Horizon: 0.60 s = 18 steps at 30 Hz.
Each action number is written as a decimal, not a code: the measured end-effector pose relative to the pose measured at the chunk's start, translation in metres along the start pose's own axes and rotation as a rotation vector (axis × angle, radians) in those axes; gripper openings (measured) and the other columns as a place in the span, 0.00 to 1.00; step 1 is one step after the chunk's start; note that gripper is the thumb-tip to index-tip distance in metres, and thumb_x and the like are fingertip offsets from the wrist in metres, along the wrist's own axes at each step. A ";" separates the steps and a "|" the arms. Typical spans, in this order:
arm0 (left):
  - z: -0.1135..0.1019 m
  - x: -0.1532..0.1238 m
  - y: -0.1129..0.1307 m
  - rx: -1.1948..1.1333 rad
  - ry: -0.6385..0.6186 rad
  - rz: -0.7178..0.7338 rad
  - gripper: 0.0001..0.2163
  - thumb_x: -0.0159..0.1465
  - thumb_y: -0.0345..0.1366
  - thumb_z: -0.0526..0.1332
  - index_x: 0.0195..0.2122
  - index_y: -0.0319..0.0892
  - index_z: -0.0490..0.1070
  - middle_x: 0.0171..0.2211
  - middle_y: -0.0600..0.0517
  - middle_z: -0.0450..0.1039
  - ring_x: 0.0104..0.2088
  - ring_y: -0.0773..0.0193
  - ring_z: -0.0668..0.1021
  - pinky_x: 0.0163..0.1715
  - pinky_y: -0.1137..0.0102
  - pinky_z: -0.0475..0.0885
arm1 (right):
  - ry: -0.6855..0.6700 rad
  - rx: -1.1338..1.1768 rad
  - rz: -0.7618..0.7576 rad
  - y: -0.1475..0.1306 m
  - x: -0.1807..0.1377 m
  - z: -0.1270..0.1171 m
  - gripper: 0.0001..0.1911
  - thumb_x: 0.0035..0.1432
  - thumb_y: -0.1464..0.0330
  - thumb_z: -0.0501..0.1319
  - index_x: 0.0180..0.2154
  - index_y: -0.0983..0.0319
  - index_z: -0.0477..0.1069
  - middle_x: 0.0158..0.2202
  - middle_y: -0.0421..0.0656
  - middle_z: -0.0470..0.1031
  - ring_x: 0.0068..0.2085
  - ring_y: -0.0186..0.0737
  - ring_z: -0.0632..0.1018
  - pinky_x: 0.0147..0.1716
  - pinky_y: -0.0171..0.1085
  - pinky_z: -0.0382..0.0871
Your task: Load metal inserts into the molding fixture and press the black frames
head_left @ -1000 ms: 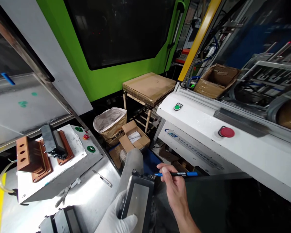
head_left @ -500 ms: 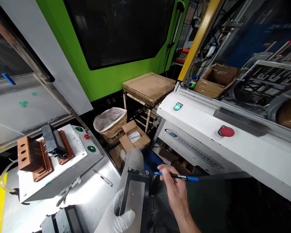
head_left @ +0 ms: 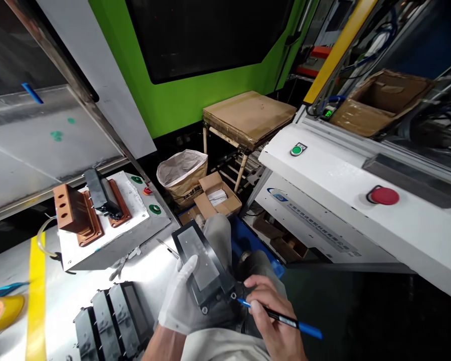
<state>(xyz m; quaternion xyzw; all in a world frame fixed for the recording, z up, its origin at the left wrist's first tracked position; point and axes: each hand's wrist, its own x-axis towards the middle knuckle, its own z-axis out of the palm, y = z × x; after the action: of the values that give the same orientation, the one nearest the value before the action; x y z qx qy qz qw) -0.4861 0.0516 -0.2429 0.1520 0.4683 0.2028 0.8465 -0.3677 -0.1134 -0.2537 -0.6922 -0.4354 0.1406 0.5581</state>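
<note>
My left hand (head_left: 180, 296), in a white glove, grips a black rectangular housing (head_left: 217, 260) with a grey panel (head_left: 197, 255) on its face. The thumb lies over the panel's edge and the other fingers are hidden beneath. Small round lugs stick out at the housing's near end. My bare right hand (head_left: 272, 316) is closed around a blue-and-black marker pen (head_left: 285, 320). Its blue tip is at the lug on the near right corner; whether it touches I cannot tell. To the left, several similar black housings (head_left: 108, 321) lie in a row on the metal bench (head_left: 59, 296).
A fixture (head_left: 97, 215) with copper-coloured blocks and a black part stands on the bench. A utility knife (head_left: 167, 248) and yellow tape roll (head_left: 3, 313) lie nearby. Ahead are an open carton (head_left: 229, 200) and a sack (head_left: 182, 173). A white machine with a red button (head_left: 385, 195) stands right.
The housing has tilted and turned in my left hand, its lugged end now towards me. The pen has come down to a lug. The view has shifted, showing more of the bench.
</note>
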 end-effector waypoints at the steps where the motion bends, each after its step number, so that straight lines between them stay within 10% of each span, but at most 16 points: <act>1: 0.001 -0.001 0.001 -0.014 0.006 -0.010 0.24 0.60 0.42 0.69 0.56 0.49 0.68 0.42 0.48 0.82 0.42 0.53 0.84 0.43 0.60 0.79 | -0.010 -0.011 0.001 0.000 0.000 0.001 0.09 0.66 0.71 0.56 0.33 0.56 0.71 0.28 0.41 0.76 0.45 0.45 0.79 0.39 0.38 0.75; 13: 0.007 -0.004 0.002 0.065 0.059 0.176 0.15 0.61 0.40 0.68 0.47 0.48 0.70 0.35 0.52 0.82 0.34 0.62 0.83 0.36 0.69 0.78 | -0.089 -0.048 -0.185 -0.014 0.007 0.011 0.10 0.60 0.77 0.62 0.39 0.55 0.73 0.28 0.37 0.79 0.40 0.43 0.83 0.49 0.46 0.76; 18: 0.009 -0.007 0.001 -0.035 -0.023 0.165 0.12 0.61 0.37 0.68 0.44 0.46 0.69 0.41 0.51 0.81 0.37 0.61 0.83 0.42 0.63 0.79 | -0.267 -0.088 -0.230 -0.011 0.001 0.022 0.13 0.58 0.75 0.66 0.44 0.55 0.74 0.34 0.39 0.82 0.52 0.51 0.79 0.60 0.54 0.68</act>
<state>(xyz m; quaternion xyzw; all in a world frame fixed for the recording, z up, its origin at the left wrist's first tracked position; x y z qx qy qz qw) -0.4816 0.0489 -0.2329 0.1776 0.4409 0.2782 0.8346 -0.3872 -0.0984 -0.2515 -0.6369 -0.5877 0.1475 0.4768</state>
